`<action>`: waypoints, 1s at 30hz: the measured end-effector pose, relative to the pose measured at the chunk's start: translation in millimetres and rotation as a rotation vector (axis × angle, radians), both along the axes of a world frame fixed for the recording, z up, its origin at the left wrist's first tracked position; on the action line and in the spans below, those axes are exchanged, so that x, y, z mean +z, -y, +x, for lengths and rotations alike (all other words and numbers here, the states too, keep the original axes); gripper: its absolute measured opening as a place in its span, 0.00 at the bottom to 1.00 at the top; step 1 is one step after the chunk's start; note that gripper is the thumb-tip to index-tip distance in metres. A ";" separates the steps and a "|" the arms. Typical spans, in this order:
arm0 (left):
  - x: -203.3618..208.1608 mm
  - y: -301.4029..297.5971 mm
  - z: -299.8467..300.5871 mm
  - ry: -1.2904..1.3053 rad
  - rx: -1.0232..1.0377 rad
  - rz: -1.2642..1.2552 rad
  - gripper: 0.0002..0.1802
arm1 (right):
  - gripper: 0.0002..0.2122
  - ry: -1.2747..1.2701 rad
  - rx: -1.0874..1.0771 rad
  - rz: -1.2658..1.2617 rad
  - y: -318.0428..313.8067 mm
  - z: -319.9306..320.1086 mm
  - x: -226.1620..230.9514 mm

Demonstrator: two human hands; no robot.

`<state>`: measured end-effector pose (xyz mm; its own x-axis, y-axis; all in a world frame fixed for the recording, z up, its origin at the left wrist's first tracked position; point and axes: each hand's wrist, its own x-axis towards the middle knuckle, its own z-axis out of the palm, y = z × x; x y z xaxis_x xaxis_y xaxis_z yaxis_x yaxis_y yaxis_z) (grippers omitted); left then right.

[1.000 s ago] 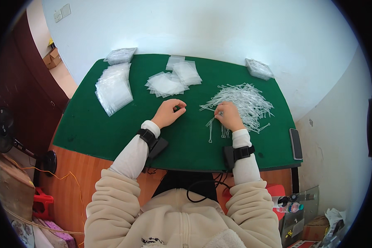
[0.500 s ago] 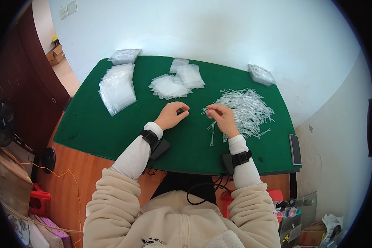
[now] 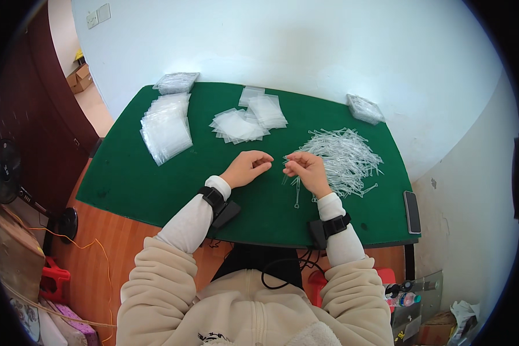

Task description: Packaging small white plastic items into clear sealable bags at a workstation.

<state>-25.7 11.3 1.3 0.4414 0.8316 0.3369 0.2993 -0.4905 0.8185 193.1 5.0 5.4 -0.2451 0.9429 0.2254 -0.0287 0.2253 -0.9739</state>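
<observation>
My left hand [image 3: 247, 168] hovers over the green table [image 3: 155, 187], thumb and fingers curved with a gap between them and nothing visible in it. Just to its right, the fingers of my right hand [image 3: 308, 172] pinch a few thin clear plastic sticks [image 3: 285, 179]. Behind and beside that hand spreads a heap of clear plastic sticks with looped ends [image 3: 346, 155]. One loose stick [image 3: 297, 195] lies at the heap's near left side. Beyond my left hand are two overlapping fans of small clear bags [image 3: 237, 126].
A longer row of clear bags [image 3: 167, 135] lies at the left. Packed clear bundles sit at the back left [image 3: 176, 83] and back right [image 3: 365, 109]. A phone [image 3: 412, 212] rests on the right edge. A black fan [image 3: 6, 167] stands left of the table.
My left hand has moved a little right, toward my right hand. My right hand has shifted slightly nearer and left, with thin sticks now hanging below its fingertips.
</observation>
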 end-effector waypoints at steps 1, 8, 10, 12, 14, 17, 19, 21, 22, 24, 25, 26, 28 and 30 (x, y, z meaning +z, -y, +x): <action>-1.3 -0.1 0.8 0.053 -0.028 -0.041 0.12 | 0.05 0.005 0.030 -0.015 1.1 -1.1 1.2; -1.3 3.8 10.4 0.249 -0.120 -0.232 0.13 | 0.04 0.045 0.130 -0.070 5.7 -6.0 2.7; -2.6 4.5 11.8 0.287 -0.128 -0.251 0.12 | 0.04 0.072 0.130 -0.092 8.6 -9.6 5.6; -3.6 4.2 13.3 0.305 -0.132 -0.262 0.12 | 0.04 0.084 0.129 -0.103 9.2 -12.2 5.5; -4.9 3.7 14.9 0.328 -0.139 -0.237 0.11 | 0.04 0.085 0.138 -0.107 8.7 -14.2 4.4; -6.4 4.0 15.3 0.334 -0.121 -0.228 0.10 | 0.04 0.101 0.144 -0.109 9.2 -17.1 2.8; -6.7 3.6 15.2 0.323 -0.085 -0.232 0.09 | 0.04 0.133 0.141 -0.105 9.6 -18.9 2.3; -6.9 3.0 15.3 0.344 -0.039 -0.219 0.08 | 0.04 0.131 0.149 -0.114 9.9 -21.2 2.2; -7.1 2.7 15.3 0.365 0.007 -0.205 0.08 | 0.04 0.129 0.158 -0.123 10.1 -22.3 2.0; -8.2 1.6 14.9 0.384 0.054 -0.193 0.08 | 0.03 0.126 0.167 -0.133 10.6 -22.5 2.1; -8.3 0.5 14.0 0.426 0.120 -0.191 0.08 | 0.03 0.155 0.159 -0.131 10.8 -21.8 3.2; -8.2 -0.9 12.8 0.468 0.186 -0.189 0.08 | 0.04 0.184 0.150 -0.130 10.7 -20.7 4.2; -9.6 -7.2 7.6 0.506 0.251 -0.190 0.08 | 0.04 0.210 0.139 -0.131 8.1 -16.7 4.4; -17.4 -20.9 -8.2 0.666 0.336 -0.180 0.07 | 0.04 0.230 0.058 -0.078 2.6 -9.8 4.2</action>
<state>-33.8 32.2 -16.1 -0.0937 0.9524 0.2900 -0.1751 -0.3025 0.9369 183.3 2.4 9.5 -0.3355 0.9382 0.0851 0.1848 0.1541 -0.9706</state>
